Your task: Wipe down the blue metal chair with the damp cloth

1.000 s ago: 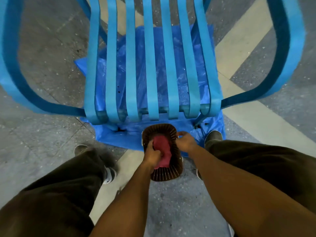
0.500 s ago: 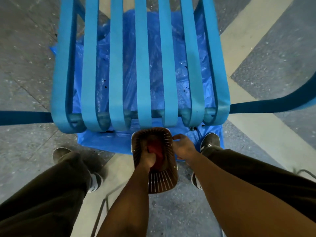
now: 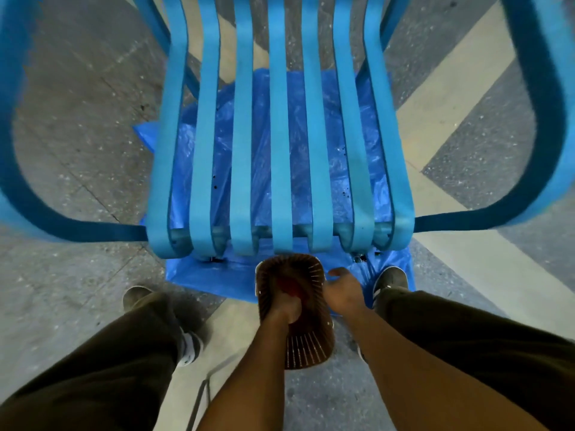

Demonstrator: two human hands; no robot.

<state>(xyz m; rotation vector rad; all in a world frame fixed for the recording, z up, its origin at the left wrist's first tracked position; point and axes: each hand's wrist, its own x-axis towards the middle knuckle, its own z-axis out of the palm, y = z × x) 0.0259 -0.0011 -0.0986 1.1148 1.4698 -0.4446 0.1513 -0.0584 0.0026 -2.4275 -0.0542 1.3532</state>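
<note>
The blue metal chair point(image 3: 281, 157) with slatted seat and curved armrests fills the upper view, directly in front of me. Below its front edge stands a brown slatted basket point(image 3: 308, 346) on the floor. My left hand point(image 3: 287, 306) reaches down inside the basket, closed on the red cloth point(image 3: 291, 287), which shows only partly beyond my fingers. My right hand point(image 3: 342, 289) rests on the basket's right rim, gripping it.
A blue plastic sheet point(image 3: 205, 278) lies on the floor under the chair. My legs in dark trousers and my shoes point(image 3: 390, 278) flank the basket. Grey speckled floor with pale stripes point(image 3: 460, 98) surrounds everything. A thin wire frame point(image 3: 199, 402) lies near my left leg.
My left hand has pushed the red cloth deeper into the basket, so less of it shows. My view has shifted back, bringing the chair's armrests into sight again.
</note>
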